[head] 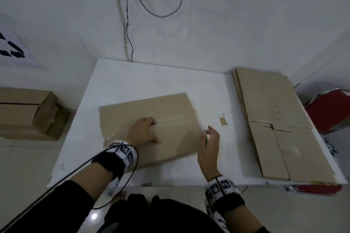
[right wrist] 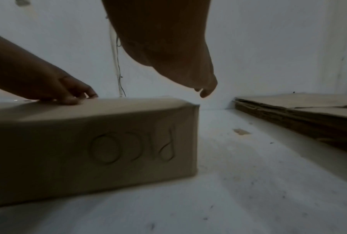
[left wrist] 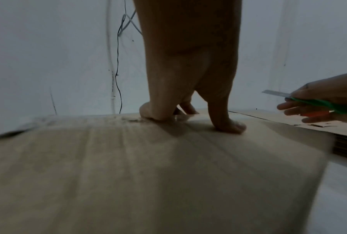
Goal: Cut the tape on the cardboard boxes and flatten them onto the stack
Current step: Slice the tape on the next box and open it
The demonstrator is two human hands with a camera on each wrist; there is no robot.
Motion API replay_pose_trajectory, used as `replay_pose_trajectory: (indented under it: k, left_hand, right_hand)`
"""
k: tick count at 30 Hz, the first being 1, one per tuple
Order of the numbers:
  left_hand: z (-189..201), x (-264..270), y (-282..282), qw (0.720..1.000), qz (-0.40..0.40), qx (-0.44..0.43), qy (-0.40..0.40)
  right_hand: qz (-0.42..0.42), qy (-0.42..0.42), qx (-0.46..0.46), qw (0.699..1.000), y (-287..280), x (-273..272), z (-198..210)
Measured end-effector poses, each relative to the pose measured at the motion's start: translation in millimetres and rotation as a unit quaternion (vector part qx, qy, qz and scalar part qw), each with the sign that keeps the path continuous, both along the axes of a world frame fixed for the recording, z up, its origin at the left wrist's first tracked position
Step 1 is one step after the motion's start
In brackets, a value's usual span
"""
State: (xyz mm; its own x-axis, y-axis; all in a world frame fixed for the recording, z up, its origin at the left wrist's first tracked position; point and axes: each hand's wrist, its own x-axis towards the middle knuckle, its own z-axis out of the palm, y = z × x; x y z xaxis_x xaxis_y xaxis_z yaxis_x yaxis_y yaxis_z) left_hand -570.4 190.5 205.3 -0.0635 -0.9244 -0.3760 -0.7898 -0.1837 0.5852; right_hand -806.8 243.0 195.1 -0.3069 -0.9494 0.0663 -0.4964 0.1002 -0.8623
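Note:
A closed cardboard box (head: 176, 138) lies in the middle of the white table (head: 142, 77), with clear tape (head: 176, 119) along its top seam. "PICO" is written on its near side (right wrist: 132, 148). My left hand (head: 145, 130) presses its fingertips (left wrist: 232, 126) on the box top. My right hand (head: 210, 142) hovers just off the box's right edge and grips a green utility knife (left wrist: 313, 102) with the blade out. The stack of flattened boxes (head: 274, 128) lies at the table's right.
Another closed cardboard box (head: 24, 111) stands off the table to the left. A red chair (head: 329, 111) is behind the stack. A scrap of brown tape (head: 223, 121) lies on the table between box and stack. Cables (head: 128, 24) hang on the wall.

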Motion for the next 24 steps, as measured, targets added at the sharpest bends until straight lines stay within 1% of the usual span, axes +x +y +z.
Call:
replay_pose_trajectory:
  k: [1, 2, 4, 6, 9, 10, 11, 12, 14, 15, 18, 19, 21, 24]
  left_hand:
    - [-1, -1, 1, 0.999, -0.044, 0.004, -0.016]
    - [1, 2, 1, 0.997, -0.069, 0.001, -0.028]
    - [8, -2, 1, 0.994, -0.103, -0.013, -0.033]
    - [14, -11, 2, 0.991, -0.128, -0.022, -0.039]
    - [14, -39, 13, 0.976, -0.195, -0.032, -0.086]
    - [10, -48, 17, 0.972, -0.212, -0.035, -0.098]
    - [6, -53, 22, 0.969, -0.219, -0.039, -0.103]
    - [1, -57, 26, 0.970, -0.219, -0.044, -0.100]
    - [-6, -57, 31, 0.974, -0.205, -0.057, -0.080]
    - [-7, -56, 33, 0.976, -0.196, -0.065, -0.073]
    - [-8, -56, 36, 0.977, -0.183, -0.084, -0.073]
    - [-8, -57, 37, 0.977, -0.181, -0.087, -0.074]
    - [-9, -57, 38, 0.977, -0.176, -0.094, -0.072]
    - [-10, -56, 39, 0.977, -0.173, -0.106, -0.067]
  right_hand:
    - [-0.011, -0.004, 0.020, 1.000, -3, -8, 2]
    - [-0.005, -0.011, 0.045, 0.999, -7, -10, 4]
    - [0.013, -0.016, 0.091, 0.996, -2, -12, 5]
    - [0.019, -0.012, 0.111, 0.994, 5, -10, 1]
    - [0.051, -0.080, 0.125, 0.988, 17, -5, -7]
    - [0.064, -0.090, 0.133, 0.985, 19, -5, -8]
    - [0.072, -0.076, 0.135, 0.985, 19, -6, -9]
    - [0.077, -0.037, 0.125, 0.988, 17, -9, -10]
    - [0.084, 0.053, 0.080, 0.992, 11, -17, -6]
    - [0.095, 0.079, 0.056, 0.991, 6, -20, -4]
    - [0.163, 0.101, 0.037, 0.981, -9, -25, 4]
    - [0.190, 0.119, 0.042, 0.974, -14, -24, 7]
    - [0.244, 0.181, 0.046, 0.952, -23, -22, 9]
    - [0.309, 0.288, 0.027, 0.906, -33, -17, 14]
